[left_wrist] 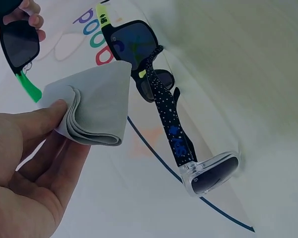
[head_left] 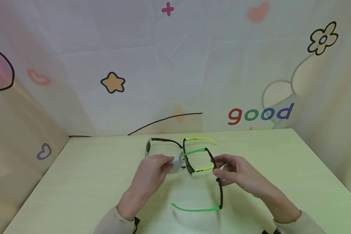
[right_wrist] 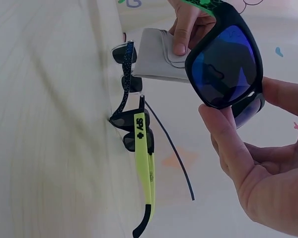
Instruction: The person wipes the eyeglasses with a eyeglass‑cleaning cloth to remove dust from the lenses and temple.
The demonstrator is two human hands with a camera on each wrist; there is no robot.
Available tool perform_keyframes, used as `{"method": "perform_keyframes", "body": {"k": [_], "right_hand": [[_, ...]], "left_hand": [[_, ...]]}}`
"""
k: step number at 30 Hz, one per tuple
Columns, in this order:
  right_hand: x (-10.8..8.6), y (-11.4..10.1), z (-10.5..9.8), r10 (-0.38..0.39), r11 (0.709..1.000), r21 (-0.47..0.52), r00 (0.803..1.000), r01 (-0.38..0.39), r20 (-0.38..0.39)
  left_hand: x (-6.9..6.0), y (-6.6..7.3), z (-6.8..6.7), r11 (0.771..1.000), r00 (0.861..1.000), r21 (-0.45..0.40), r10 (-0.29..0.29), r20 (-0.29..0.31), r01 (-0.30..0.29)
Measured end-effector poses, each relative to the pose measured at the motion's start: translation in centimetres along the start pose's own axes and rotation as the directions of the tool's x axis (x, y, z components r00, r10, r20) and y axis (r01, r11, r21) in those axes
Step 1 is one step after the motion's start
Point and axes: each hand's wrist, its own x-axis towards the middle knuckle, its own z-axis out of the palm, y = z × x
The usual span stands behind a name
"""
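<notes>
My right hand [head_left: 237, 170] pinches a pair of sunglasses with a black front and green temples [head_left: 199, 210] by the middle of its frame, above the table. In the right wrist view their dark blue lens [right_wrist: 226, 67] faces the camera. My left hand [head_left: 152, 170] grips a folded light grey cloth [left_wrist: 97, 101] between thumb and fingers, close to one green temple. Behind the hands lie sunglasses with yellow temples [right_wrist: 143, 163] and a black front. Beside them are clear-framed sunglasses [left_wrist: 213, 173] with dark, speckled temples, partly hidden by my left hand in the head view.
The pale wooden table [head_left: 76, 182] runs back to a curtain [head_left: 163, 71] printed with a star, hearts, a flower and the word "good". Both resting pairs stand near the table's back edge, one touching or nearly touching the other.
</notes>
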Motion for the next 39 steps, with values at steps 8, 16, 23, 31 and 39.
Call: {"method": "perform_keyframes", "body": {"k": [8,16,23,31,39], "right_hand": [[0.0,0.1,0.2,0.022,1.000,0.019,1.000,-0.022,-0.002],[0.3,0.3,1.2,-0.029,1.000,-0.005,0.999,0.029,0.019],[0.3,0.0,1.3,-0.018,0.999,-0.027,1.000,0.018,0.001],[0.0,0.0,0.5,0.003,0.999,-0.035,0.998,-0.005,-0.058],[-0.1,0.2,-0.1,0.025,1.000,-0.006,0.993,-0.026,-0.114]], "left_hand": [[-0.1,-0.2,-0.1,0.999,1.000,0.042,0.013,-0.010,-0.013],[0.4,0.5,0.1,0.995,0.994,0.022,0.095,-0.046,-0.094],[0.5,0.7,0.1,0.995,0.994,0.023,0.094,-0.049,-0.093],[-0.1,-0.2,-0.2,0.999,0.999,0.040,0.027,-0.033,-0.025],[-0.6,-1.2,-0.5,1.000,0.998,0.027,0.003,-0.070,-0.001]]}}
